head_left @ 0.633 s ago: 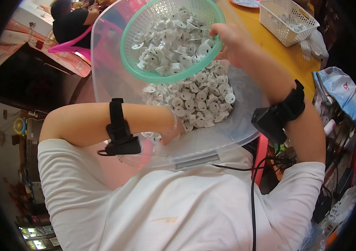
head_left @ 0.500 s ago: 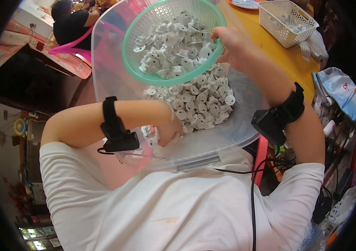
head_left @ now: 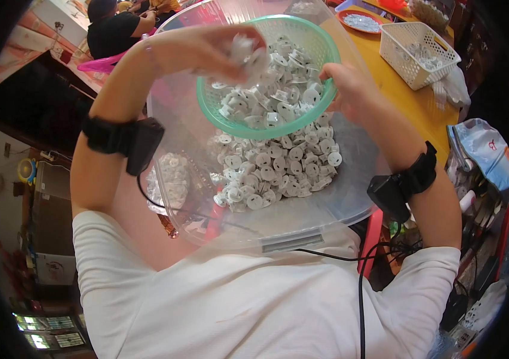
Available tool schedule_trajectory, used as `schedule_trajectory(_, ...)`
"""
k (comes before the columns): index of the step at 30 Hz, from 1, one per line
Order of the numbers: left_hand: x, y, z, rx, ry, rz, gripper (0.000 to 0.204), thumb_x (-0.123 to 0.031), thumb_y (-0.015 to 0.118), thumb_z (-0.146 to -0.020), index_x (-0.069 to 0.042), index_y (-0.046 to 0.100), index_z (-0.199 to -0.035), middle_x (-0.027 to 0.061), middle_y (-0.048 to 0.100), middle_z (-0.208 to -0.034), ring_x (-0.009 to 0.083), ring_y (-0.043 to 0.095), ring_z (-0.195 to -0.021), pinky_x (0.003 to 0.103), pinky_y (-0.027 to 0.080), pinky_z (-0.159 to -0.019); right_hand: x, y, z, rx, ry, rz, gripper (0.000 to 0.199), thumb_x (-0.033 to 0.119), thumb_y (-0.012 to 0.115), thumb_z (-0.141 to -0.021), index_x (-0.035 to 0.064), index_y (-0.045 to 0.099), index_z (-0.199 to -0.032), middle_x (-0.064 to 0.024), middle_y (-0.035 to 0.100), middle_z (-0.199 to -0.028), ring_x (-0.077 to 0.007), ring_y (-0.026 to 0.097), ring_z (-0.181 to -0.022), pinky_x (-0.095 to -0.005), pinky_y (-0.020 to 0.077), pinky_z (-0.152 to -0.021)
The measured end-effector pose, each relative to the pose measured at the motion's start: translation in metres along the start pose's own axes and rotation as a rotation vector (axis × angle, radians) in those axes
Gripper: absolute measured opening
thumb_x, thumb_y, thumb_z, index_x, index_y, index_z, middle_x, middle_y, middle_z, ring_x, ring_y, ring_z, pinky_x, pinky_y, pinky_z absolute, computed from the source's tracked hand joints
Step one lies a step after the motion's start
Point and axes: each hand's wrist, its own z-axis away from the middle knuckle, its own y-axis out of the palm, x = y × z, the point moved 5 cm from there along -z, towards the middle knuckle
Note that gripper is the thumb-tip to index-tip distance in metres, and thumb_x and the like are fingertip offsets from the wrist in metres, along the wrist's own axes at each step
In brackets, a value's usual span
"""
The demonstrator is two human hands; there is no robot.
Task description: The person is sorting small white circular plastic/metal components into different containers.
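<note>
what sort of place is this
Probably a home-like room doubling as a workspace: it has a pink curtain, a yellow table and a green basket of small white parts.

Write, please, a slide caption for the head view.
Left hand holds white pieces over a green basket gripped by the right hand.

Domestic room, seemingly a home fitted out for hand work on small parts. Household features: pink patterned curtain [head_left: 18, 48], large dark panel [head_left: 27, 102], small windows [head_left: 42, 323]. Work features: clear tub [head_left: 357, 173] and green basket [head_left: 266, 135], both with small white parts [head_left: 278, 170]; yellow table [head_left: 404, 103] bearing white perforated basket [head_left: 406, 60]; seated person [head_left: 113, 35] beyond.
</note>
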Motion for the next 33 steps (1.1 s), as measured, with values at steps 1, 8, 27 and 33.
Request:
schedule_trajectory(1, 0.006, -0.013, -0.011, -0.181, 0.083, -0.017, 0.045, -0.015, 0.068, -0.074, -0.009, 0.050, -0.114, 0.0046, 0.053, -0.107, 0.0129, 0.051, -0.097, 0.028, 0.042, -0.085, -0.001, 0.000, 0.001, 0.006, -0.005, 0.009, 0.040, 0.014, 0.047, -0.079, -0.0051, 0.039, -0.113, -0.0212, 0.038, -0.117, -0.0389, 0.045, -0.103, -0.0548, 0.0404, -0.085)
schedule_trajectory(8, 0.021, -0.017, -0.017, -0.547, 0.300, -0.201, 0.040, -0.028, 0.059, -0.084, -0.013, 0.050, -0.120, 0.0038, 0.051, -0.119, 0.0158, 0.049, -0.108, 0.030, 0.036, -0.096, -0.009, -0.003, -0.003, -0.041, 0.030, 0.001, 0.035, 0.014, 0.050, -0.077, -0.0021, 0.042, -0.106, -0.0192, 0.041, -0.109, -0.0384, 0.050, -0.095, -0.0551, 0.0426, -0.082)
schedule_trajectory(27, 0.105, 0.142, -0.079, -0.103, -0.382, -0.563, 0.113, -0.056, 0.073, -0.053, -0.015, 0.014, -0.139, 0.0187, 0.014, -0.141, 0.0424, 0.030, -0.123, 0.050, 0.032, -0.097, 0.019, 0.020, -0.008, 0.078, 0.031, -0.164, 0.047, 0.012, 0.049, -0.074, 0.0037, 0.037, -0.119, -0.0200, 0.040, -0.116, -0.0369, 0.051, -0.100, -0.0551, 0.0377, -0.090)
schedule_trajectory(33, 0.124, 0.159, -0.111, -0.497, -0.422, -0.318, 0.112, -0.045, 0.077, -0.053, -0.022, 0.009, -0.139, 0.0209, 0.009, -0.142, 0.0458, 0.016, -0.127, 0.052, 0.025, -0.101, 0.023, 0.027, -0.006, 0.098, 0.002, -0.208, 0.047, 0.010, 0.049, -0.072, 0.0038, 0.038, -0.116, -0.0191, 0.041, -0.112, -0.0360, 0.051, -0.100, -0.0541, 0.0397, -0.088)
